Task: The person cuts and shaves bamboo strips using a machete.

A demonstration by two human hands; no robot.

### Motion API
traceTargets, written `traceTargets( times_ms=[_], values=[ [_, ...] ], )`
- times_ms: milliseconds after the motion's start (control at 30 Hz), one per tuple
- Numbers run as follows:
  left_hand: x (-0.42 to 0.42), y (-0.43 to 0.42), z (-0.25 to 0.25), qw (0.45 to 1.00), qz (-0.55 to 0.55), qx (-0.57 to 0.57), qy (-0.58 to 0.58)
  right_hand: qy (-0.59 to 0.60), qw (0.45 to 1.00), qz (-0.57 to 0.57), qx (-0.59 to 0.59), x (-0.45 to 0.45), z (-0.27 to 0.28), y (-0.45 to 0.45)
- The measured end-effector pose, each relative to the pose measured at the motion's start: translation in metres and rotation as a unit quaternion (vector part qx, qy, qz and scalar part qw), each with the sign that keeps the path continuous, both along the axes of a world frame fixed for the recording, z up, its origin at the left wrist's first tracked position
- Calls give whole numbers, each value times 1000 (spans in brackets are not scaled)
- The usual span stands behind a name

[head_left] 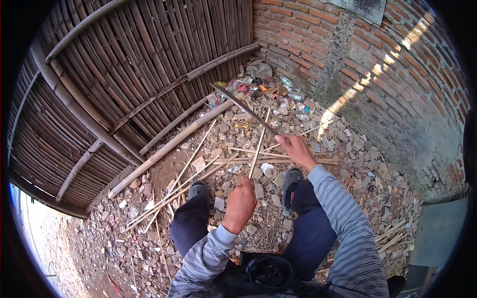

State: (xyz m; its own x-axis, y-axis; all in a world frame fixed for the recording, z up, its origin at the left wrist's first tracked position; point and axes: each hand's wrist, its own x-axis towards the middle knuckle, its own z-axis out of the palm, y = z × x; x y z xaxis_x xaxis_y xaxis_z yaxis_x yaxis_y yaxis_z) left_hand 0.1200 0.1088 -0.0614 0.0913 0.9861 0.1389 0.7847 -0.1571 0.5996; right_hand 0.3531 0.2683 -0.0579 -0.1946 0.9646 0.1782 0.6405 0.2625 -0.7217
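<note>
- From where I stand, the left fingers (247, 187) are curled tightly round a thin, straight, pale bamboo strip (258, 149); its near end disappears into the fist, probably so the rest can stick out free and steady.
- The right fingers (283, 141), up and to the right of the left ones, are closed on a long, narrow, dark metal blade (242, 106) at its near end — whatever handle it has is hidden by the grip.
- The blade slants up and leftward from those fingers, pointing away from the body, likely for safe control. It crosses the strip above the left fingers; whether the two touch, I can't tell.
- Left of the left fingers, long, pale, split bamboo pieces (181, 192) lie crisscrossed on the brown, stony ground (357, 169), seemingly dropped within easy reach.
- Below the right fingers sits one dark grey shoe (293, 180); its mate (198, 189) is left of the left fingers — feet apart, perhaps to leave working room between the knees.
</note>
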Motion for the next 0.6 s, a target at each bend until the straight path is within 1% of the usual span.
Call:
traceTargets(
  times_ms=[67, 133, 167, 200, 233, 267, 300, 367, 400, 433, 467, 500, 533, 600],
  values=[
    [0, 0, -4, 1000, -4, 2, 3, 6, 1000, -20, -4, 4, 3, -1],
    [-1, 2, -8, 999, -26, 9, -34, 31, 998, -39, -39, 5, 3, -3],
    [-2, 3, -10, 999, -25, 10, -35, 29, 998, -35, -42, 6, 3, -4],
    [-3, 3, -5, 997, -32, 13, -64, 28, 998, -34, -42, 7, 3, -5],
    [-5, 4, -1, 995, -40, 16, -91, 16, 999, -20, -34, 7, 3, -7],
    [-6, 5, -2, 995, -38, 16, -91, 4, 1000, -5, -26, 7, 3, -9],
    [-7, 7, -2, 994, -20, 6, -107, 4, 1000, -3, -27, 5, 7, -12],
    [-9, 9, -2, 992, -2, -3, -122, -52, 998, 16, -44, -1, 15, -21],
    [-11, 11, -1, 986, -6, -2, -168, -52, 998, 17, -44, -2, 16, -24],
    [-13, 11, -1, 977, -9, -2, -213, -69, 996, 55, 0, -4, 15, -28],
    [-15, 13, -3, 977, -7, -3, -213, -85, 991, 93, 43, -6, 15, -31],
    [-16, 15, -4, 965, -4, -31, -262, -88, 988, 106, 69, -8, 14, -32],
    [-17, 17, -5, 949, -1, -58, -310, -88, 988, 107, 67, -11, 12, -33],
    [-18, 17, -5, 954, 7, -48, -295, -112, 985, 120, 54, -20, 9, -35]
  ],
)
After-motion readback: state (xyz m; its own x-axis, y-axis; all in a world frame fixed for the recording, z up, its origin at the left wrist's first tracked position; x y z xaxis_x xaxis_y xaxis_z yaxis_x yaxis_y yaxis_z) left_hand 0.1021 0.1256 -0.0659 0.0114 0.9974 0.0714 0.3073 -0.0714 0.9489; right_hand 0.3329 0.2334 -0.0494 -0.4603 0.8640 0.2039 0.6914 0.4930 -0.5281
